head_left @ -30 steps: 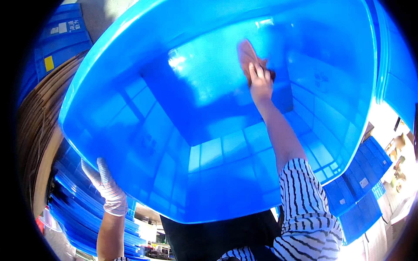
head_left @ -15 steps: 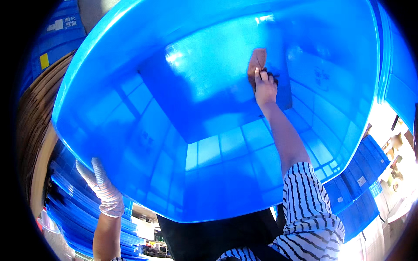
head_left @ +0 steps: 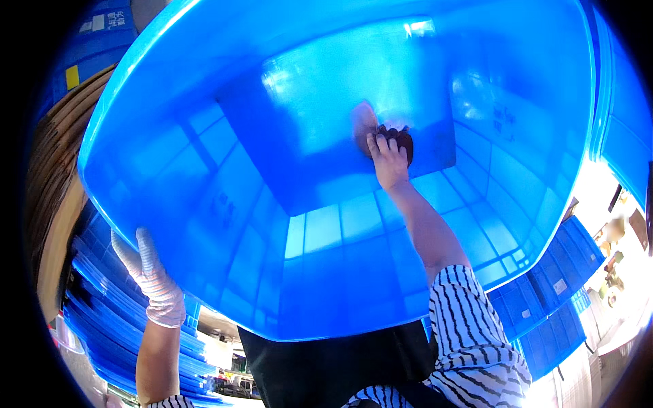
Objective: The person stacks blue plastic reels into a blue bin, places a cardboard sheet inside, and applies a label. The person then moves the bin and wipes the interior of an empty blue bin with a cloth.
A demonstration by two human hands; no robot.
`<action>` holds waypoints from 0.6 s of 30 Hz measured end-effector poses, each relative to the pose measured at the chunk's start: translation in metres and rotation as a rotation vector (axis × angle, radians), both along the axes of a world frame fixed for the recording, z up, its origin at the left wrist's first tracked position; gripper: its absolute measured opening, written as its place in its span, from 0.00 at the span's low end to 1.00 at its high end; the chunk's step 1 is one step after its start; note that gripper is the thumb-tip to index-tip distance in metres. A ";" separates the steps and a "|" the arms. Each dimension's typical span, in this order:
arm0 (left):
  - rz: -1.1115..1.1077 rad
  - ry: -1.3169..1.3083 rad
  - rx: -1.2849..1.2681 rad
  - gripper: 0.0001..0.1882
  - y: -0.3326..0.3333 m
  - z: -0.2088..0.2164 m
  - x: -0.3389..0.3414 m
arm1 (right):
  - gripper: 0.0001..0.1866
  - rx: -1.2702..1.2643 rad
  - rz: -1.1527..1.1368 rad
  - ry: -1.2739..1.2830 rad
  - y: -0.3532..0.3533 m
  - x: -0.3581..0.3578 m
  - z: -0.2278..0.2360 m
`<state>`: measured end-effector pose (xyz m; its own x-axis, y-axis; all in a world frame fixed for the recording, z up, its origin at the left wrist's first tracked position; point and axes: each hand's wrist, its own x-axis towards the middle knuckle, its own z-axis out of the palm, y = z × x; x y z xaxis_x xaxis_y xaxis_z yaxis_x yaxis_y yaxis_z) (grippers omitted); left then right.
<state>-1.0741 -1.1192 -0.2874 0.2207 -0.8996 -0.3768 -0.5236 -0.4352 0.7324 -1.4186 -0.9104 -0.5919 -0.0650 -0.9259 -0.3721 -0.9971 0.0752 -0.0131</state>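
Observation:
A large blue plastic bin is tipped with its mouth toward me and fills most of the view. My left hand, in a whitish striped glove, grips the bin's rim at the lower left. Deep inside, my right hand, which looks bare, presses a brown rag against the bin's inner base. The rag bunches up dark by the fingers, while a paler, blurred part spreads out to their left. Part of the rag is hidden under the hand.
Stacked blue plastic panels or bins stand at the lower left, below brown cardboard sheets. More blue bins sit at the right. A black surface lies beneath the bin's near edge.
My right hand has slid the rag left and nearer across the bin's base. The left hand keeps its place on the rim.

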 end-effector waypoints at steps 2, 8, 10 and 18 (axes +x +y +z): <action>-0.042 -0.007 -0.046 0.31 -0.002 -0.003 0.007 | 0.28 -0.088 -0.018 -0.021 -0.023 0.005 0.002; 0.065 0.143 -0.036 0.28 -0.001 -0.005 -0.006 | 0.27 -0.200 0.022 0.127 -0.102 -0.007 -0.013; 0.063 0.105 -0.021 0.28 0.004 -0.002 0.002 | 0.27 -0.212 0.112 -0.004 -0.055 0.000 0.000; 0.034 0.079 -0.052 0.29 0.008 -0.001 0.009 | 0.29 -0.277 0.086 -0.108 -0.101 0.017 -0.009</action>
<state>-1.0654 -1.1108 -0.2886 0.2233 -0.9109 -0.3471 -0.4486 -0.4122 0.7930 -1.4013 -1.0113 -0.6012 0.0443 -0.9935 -0.1052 -0.9914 -0.0307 -0.1271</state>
